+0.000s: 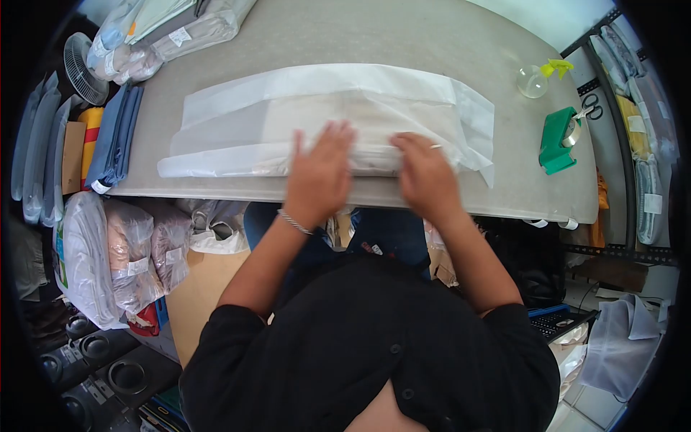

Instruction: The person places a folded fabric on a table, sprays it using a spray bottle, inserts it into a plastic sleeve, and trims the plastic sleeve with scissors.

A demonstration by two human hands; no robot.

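A long translucent white plastic bag (pixel 223 122) lies flat on the table in front of me, with folded cream-white material showing through its middle and right part. Its near edge is rolled or folded over along the table's front. My left hand (pixel 322 169) rests on the bag near its middle, fingers stretched and thumb apart, slightly blurred. To the right, my right hand (pixel 430 173) lies on the same near part, fingers a little bent and blurred, with a ring on one. Neither hand visibly grips the bag.
On the grey table (pixel 345 32) stand a spray bottle (pixel 534 81) and a green tape dispenser (pixel 558 144), with scissors (pixel 592 106) beyond. Plastic-wrapped packages (pixel 194 36) lie at the back left. Folded blue cloth (pixel 122 137) and a fan (pixel 85 68) are at left.
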